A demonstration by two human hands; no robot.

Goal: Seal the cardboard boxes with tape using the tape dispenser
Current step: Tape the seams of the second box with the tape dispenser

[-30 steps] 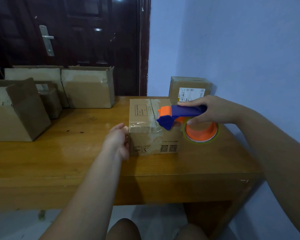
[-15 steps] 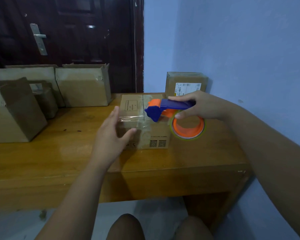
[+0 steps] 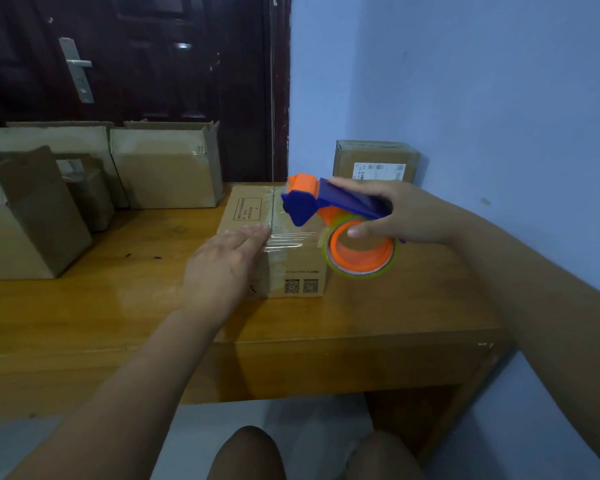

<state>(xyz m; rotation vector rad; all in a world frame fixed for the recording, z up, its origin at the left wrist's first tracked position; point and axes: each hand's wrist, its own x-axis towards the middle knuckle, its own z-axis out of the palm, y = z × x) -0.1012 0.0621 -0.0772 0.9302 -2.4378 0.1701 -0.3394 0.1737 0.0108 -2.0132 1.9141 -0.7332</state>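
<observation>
Brown cardboard takes centre stage: the box (image 3: 291,268) sits toward the right end of the wooden surface (image 3: 395,313), flaps down. A clear strip of tape (image 3: 288,239) crosses its top near the front edge, wrinkled and catching the light.

The left hand (image 3: 222,261) lies flat over the near-left corner, fingers straight, pressing at the tape's end: a wide grip, holding nothing. The right hand (image 3: 395,213) is wrapped round the blue handle of the dispenser (image 3: 326,202), thumb against the orange core, a firm grip on the tool. The dispenser's head hangs over the right half of the box top, and the roll (image 3: 361,271) is just beside the right face. Whether the strip is cut free cannot be told.

Trouble could come quickly. Those wrinkles suggest thin, slack film, so any loss of tension could fold it onto itself and leave the seam gappy. The box looks light and the varnish slick, so if the flat hand lifts, a pull may drag the box sideways. The thumb on the core could brake the roll, and the cutter sits near the left fingertips.

As for textures, the box is matte and square-edged, with printed codes on its front. The dispenser is hard, glossy plastic. Open boxes (image 3: 167,174) wait at the left, and a labelled one (image 3: 374,157) stands against the wall.
</observation>
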